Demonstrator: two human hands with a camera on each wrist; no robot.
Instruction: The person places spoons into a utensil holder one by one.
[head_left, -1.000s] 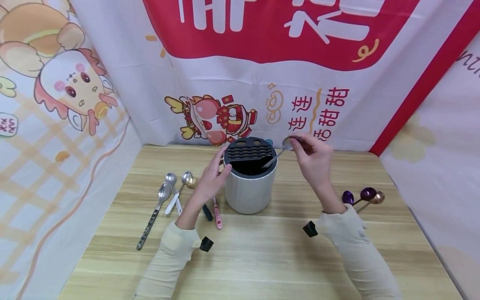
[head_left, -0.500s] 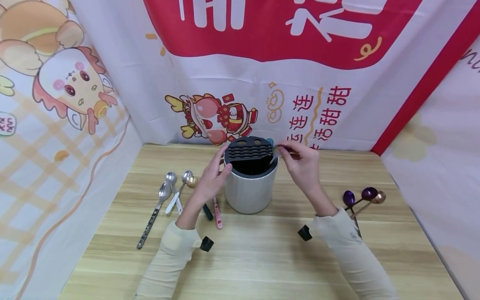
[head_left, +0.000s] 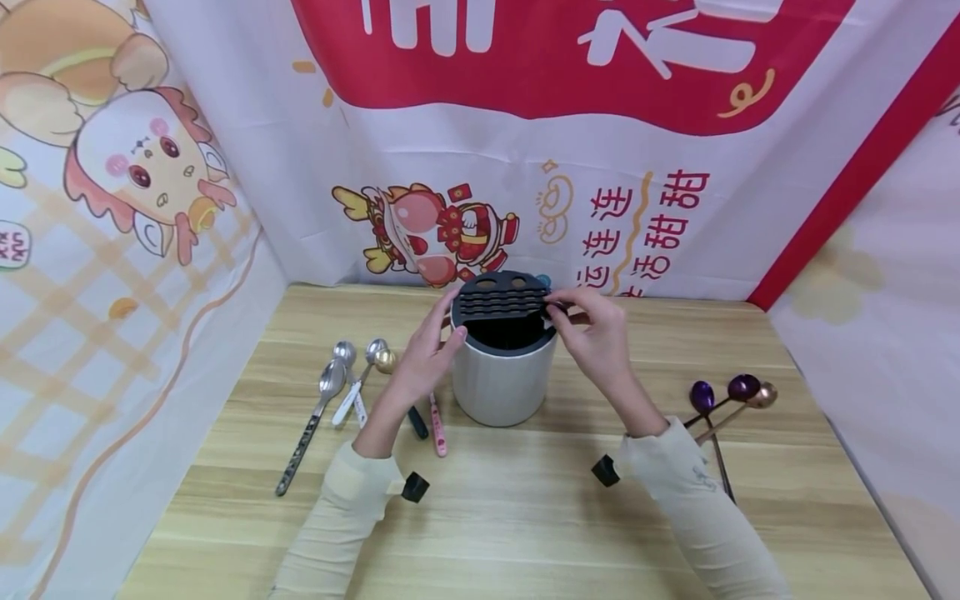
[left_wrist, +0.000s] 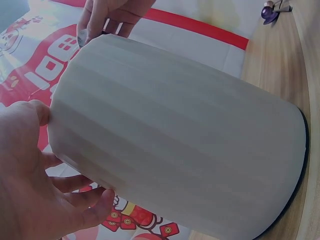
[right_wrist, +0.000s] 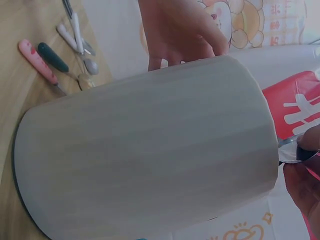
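Observation:
A pale cylindrical utensil holder (head_left: 498, 387) stands upright on the wooden table, with a dark slotted lid (head_left: 502, 296) over the back part of its mouth. My left hand (head_left: 429, 350) grips its left side, thumb at the rim and fingers curled around behind. At the right rim, my right hand (head_left: 596, 337) pinches a metal spoon (right_wrist: 290, 151) by its bowl end. The spoon's handle goes down into the holder and is hidden inside. In the left wrist view the holder's wall fills most of the picture.
Left of the holder lie several spoons, including a silver one with a dark patterned handle (head_left: 300, 454) and one with a pink handle (head_left: 438, 429). Purple spoons (head_left: 702, 397) and a copper-coloured spoon (head_left: 763, 395) lie at the right, beyond the right sleeve. A printed cloth (head_left: 420, 133) hangs behind.
My right hand has moved left and slightly down to the holder's rim, and the spoon has sunk into the opening. The left hand has stayed on the holder.

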